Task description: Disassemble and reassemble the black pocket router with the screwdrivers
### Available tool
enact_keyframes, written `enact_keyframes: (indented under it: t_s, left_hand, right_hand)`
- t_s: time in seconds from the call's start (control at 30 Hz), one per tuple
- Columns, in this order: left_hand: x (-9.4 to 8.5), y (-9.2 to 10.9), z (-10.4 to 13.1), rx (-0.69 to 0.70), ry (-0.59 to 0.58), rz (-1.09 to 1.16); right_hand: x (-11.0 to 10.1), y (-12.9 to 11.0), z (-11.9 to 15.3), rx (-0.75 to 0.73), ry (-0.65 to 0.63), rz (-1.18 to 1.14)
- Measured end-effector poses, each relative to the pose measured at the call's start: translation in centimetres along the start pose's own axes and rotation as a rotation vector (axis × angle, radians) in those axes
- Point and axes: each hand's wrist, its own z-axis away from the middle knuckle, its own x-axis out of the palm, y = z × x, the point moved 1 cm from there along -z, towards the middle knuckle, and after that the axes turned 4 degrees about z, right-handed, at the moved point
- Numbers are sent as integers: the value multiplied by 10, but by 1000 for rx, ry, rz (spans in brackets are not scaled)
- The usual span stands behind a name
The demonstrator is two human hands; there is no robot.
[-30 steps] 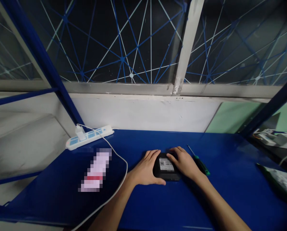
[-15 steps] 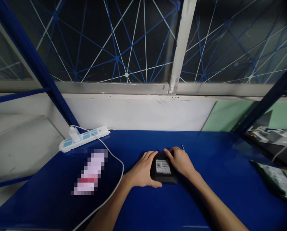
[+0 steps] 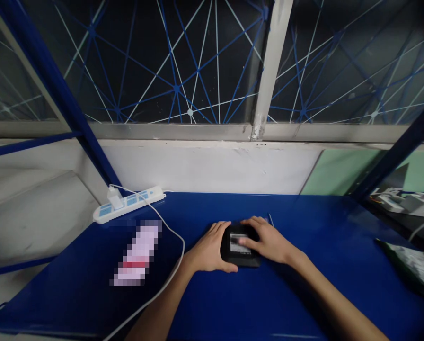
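A small black box-shaped device (image 3: 239,260) with a white printed label lies on the blue table (image 3: 212,303). My left hand (image 3: 211,250) wraps its left side, fingers at the far edge and thumb along the near edge. On the right, my right hand (image 3: 269,240) grips the device, its thumb lying across the label and its fingers over the far right edge. Part of the label is hidden under that thumb. Just behind my right hand lies a thin screwdriver-like rod (image 3: 270,220), partly covered.
A white power strip (image 3: 127,204) with a plugged-in charger stands at the back left. Its white cable (image 3: 178,237) runs toward me, past a blurred-out pinkish item (image 3: 137,255). A shiny packet (image 3: 410,265) lies at the right, and blue posts (image 3: 91,161) rise at the table's sides.
My right thumb has moved left onto the label, and its fingers have shifted over the device's far edge. My left hand keeps its hold. The view has shifted slightly.
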Motion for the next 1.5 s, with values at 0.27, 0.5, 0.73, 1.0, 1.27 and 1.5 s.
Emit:
enact_keyframes:
  t_s: [0.27, 0.5, 0.73, 1.0, 1.27, 1.5]
  left_hand:
    - [-3, -6, 0, 8, 20, 8]
    - [-2, -5, 4, -24, 54, 123]
    - [-8, -1, 4, -57, 29, 134]
    - [-30, -7, 25, -153, 8, 57]
    - [-68, -31, 58, -242, 37, -18]
    - [-32, 20, 49, -94, 65, -93]
  right_hand:
    - [15, 9, 14, -188, -40, -9]
    - [14, 7, 13, -201, 47, -28]
    - [4, 20, 17, -182, 157, -22]
    - [-1, 36, 16, -119, 220, -75]
    - [1, 32, 15, -117, 193, -83]
    - [-2, 25, 17, -131, 165, -40]
